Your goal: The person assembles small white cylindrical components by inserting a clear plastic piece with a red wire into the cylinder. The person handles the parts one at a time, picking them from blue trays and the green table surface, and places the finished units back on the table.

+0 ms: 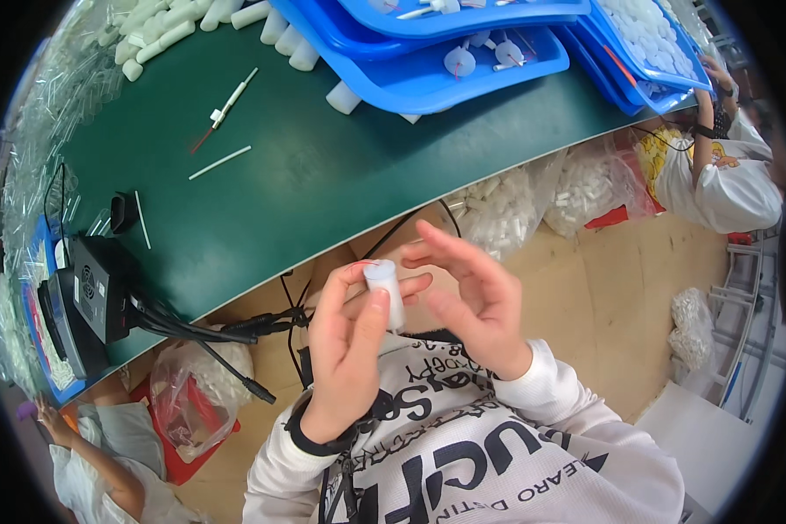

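Note:
Upright between the thumb and fingers of my left hand (345,354) is a small white plastic cylinder (394,307) with a pale bluish cap. A thin red wire (361,263) comes out by the cap and lies over a finger. My right hand (480,301) is just to the right of the cylinder, its fingers apart and holding nothing. On the green table (306,166) beyond my hands lie a thin white stick (220,162) and a slim white rod with a collar (229,106), which has a red wire at its near end.
Blue trays (489,83) with round white parts are stacked at the table's far side. White foam-like cylinders (162,39) and clear tubes (39,113) crowd the far left. A black box with cables (100,288) sits by the left edge. People work at both sides (720,175).

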The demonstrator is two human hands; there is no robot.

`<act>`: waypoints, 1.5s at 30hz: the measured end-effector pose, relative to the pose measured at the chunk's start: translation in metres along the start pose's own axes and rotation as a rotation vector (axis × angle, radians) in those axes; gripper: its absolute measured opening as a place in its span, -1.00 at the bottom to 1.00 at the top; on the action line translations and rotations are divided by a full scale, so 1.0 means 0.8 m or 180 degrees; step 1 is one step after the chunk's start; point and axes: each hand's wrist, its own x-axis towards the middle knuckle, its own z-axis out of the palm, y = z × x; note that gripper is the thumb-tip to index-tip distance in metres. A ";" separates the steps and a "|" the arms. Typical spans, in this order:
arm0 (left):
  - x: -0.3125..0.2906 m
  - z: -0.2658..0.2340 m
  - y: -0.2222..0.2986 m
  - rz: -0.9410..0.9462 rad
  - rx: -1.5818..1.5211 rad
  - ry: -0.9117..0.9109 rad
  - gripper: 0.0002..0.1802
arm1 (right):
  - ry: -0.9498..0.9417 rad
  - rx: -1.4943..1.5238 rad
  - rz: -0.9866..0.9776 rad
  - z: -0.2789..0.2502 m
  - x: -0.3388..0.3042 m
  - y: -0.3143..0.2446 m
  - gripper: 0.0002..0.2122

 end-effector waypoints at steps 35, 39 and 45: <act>0.027 -0.027 -0.013 -0.0633 -0.0915 0.0601 -0.79 | -0.0372 -0.0392 0.1284 0.052 -0.011 0.013 -0.63; 0.025 -0.024 -0.018 -0.0732 -0.1095 0.0357 -0.66 | -0.0505 -0.0806 0.1527 0.037 0.012 -0.014 -0.81; 0.024 -0.020 -0.025 -0.0728 -0.1453 0.0297 -0.68 | -0.0511 -0.1120 0.1616 0.038 0.021 -0.034 -0.80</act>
